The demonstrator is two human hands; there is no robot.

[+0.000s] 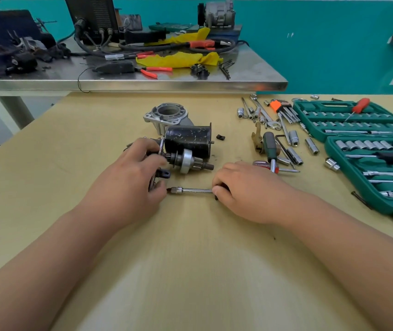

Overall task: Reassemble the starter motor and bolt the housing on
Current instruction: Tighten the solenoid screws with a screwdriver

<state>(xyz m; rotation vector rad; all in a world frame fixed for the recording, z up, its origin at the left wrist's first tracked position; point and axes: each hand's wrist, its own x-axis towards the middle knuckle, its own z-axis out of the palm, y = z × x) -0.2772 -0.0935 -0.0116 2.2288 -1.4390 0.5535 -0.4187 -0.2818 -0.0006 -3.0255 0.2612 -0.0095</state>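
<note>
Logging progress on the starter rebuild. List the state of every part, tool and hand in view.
left hand, gripping the pinion shaft assembly at its left end.
right hand, gripping the socket driver by its handle.
pinion shaft assembly, exposed, not inside the housing.
socket driver, level, socket end pointing at the left hand.
black motor body, lying on its side.
aluminium housing, off, unbolted, behind the motor body.
socket set case, open.
</note>
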